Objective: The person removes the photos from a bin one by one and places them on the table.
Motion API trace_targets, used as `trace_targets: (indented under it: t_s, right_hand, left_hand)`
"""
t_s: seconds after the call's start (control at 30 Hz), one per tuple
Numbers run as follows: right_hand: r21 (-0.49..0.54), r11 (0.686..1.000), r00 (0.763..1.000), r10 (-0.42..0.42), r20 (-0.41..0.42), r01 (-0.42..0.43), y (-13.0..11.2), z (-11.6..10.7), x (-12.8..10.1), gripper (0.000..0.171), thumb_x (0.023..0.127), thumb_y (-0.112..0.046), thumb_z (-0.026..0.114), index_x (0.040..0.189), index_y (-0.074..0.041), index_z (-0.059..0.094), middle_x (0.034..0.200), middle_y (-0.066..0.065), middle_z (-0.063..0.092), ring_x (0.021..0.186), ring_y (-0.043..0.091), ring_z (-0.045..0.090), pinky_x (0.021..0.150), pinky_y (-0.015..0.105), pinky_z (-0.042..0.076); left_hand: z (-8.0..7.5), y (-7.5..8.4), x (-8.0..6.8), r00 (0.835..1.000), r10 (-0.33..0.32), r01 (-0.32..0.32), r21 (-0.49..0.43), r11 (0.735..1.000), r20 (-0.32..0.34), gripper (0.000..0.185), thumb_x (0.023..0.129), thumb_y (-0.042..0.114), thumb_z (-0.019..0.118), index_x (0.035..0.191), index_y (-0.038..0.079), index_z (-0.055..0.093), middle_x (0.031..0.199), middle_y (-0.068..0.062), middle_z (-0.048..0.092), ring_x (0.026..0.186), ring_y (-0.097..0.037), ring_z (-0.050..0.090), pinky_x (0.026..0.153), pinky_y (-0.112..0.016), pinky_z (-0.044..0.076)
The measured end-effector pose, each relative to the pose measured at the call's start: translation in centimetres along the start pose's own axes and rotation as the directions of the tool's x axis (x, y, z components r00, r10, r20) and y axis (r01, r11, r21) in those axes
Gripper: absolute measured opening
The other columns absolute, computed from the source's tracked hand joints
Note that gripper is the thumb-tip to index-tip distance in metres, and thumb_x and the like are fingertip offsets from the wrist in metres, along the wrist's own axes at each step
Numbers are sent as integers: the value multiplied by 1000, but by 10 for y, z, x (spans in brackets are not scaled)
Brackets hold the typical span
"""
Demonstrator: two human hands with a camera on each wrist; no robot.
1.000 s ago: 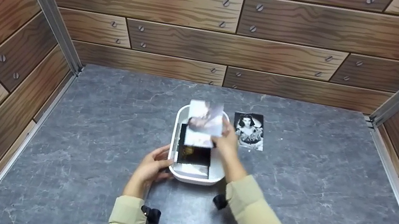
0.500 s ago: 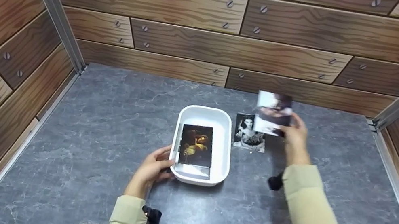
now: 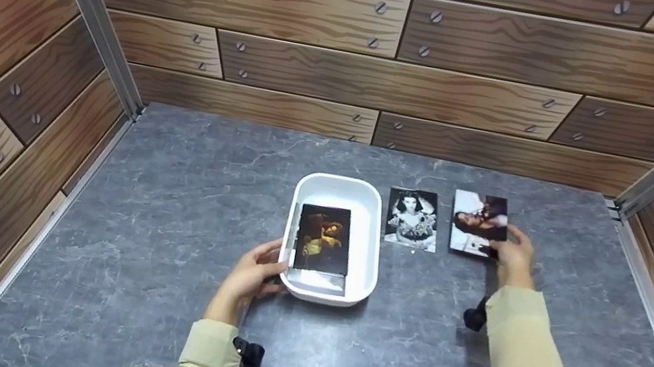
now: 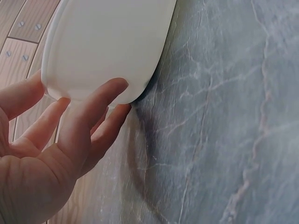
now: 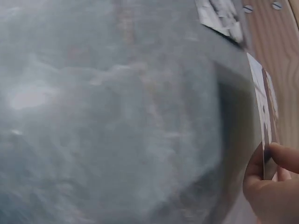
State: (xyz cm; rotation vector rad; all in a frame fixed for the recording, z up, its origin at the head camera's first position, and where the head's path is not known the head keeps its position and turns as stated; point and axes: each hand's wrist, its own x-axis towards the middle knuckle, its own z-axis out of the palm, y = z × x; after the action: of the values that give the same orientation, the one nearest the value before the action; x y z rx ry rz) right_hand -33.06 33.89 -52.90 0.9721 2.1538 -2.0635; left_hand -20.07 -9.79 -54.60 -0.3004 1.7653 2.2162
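Observation:
My right hand (image 3: pixel 516 256) pinches a photo print (image 3: pixel 477 218) by its right edge, thumb on top and fingers beneath. The print shows a dark-haired figure on white; in the right wrist view the held photo (image 5: pixel 262 102) appears nearly edge-on above its shadow. My left hand (image 3: pixel 248 270) rests against the near left corner of a white plastic tub (image 3: pixel 369 218). In the left wrist view, spread fingertips (image 4: pixel 117 86) touch the outer wall of the tub (image 4: pixel 107 42). Inside the tub lies a dark painting print (image 3: pixel 324 240), over a paler sheet (image 3: pixel 316 280).
A black-and-white portrait photo (image 3: pixel 413 219) lies flat on the grey marbled table (image 3: pixel 205 189), between the tub and the held photo. Wood-patterned walls (image 3: pixel 294 67) with metal corner posts (image 3: pixel 87 0) enclose the back and sides.
My right hand has carried the photo from above the tub to the right, past the portrait photo, and lowered it towards the table. The left hand has stayed at the tub.

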Motion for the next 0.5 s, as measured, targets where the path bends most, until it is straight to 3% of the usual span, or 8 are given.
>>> trace_targets:
  t_s: [0.13, 0.23, 0.37, 0.5]
  right_hand:
    - [70, 997, 999, -18, -40, 21, 14, 4, 1, 65, 89, 14, 50, 149, -2, 32, 146, 19, 40, 80, 1, 49, 66, 8, 48]
    - [46, 997, 993, -55, -100, 60, 21, 6, 1, 60, 88, 11, 53, 146, 1, 38, 134, 18, 49, 80, 1, 49, 67, 7, 47]
    - [-117, 987, 977, -132, -168, 113, 26, 10, 0, 56, 87, 4, 60, 141, 1, 45, 127, 20, 55, 88, 10, 54, 72, 12, 47]
    - [-314, 936, 958, -223, -182, 158, 28, 13, -2, 52, 87, -1, 62, 137, 3, 50, 133, 25, 56, 114, 30, 56, 95, 28, 49]
  left_hand:
    - [2, 0, 1, 1000, 7, -7, 6, 1000, 2, 58, 92, -4, 55, 146, -2, 35, 145, -33, 38, 111, -36, 58, 78, -41, 61]
    - [2, -1, 2, 1000, 3, -3, 14, 1000, 4, 58, 92, -3, 55, 147, -1, 35, 146, -32, 38, 110, -33, 59, 75, -38, 62]
    - [1, -1, 2, 1000, -4, 4, 20, 1000, -1, 59, 92, -2, 56, 147, 0, 35, 147, -31, 36, 110, -32, 59, 72, -35, 62]
    - [0, -1, 1, 1000, -11, 11, 19, 1000, -1, 59, 93, -2, 55, 148, 0, 34, 148, -31, 36, 110, -33, 59, 74, -37, 62]
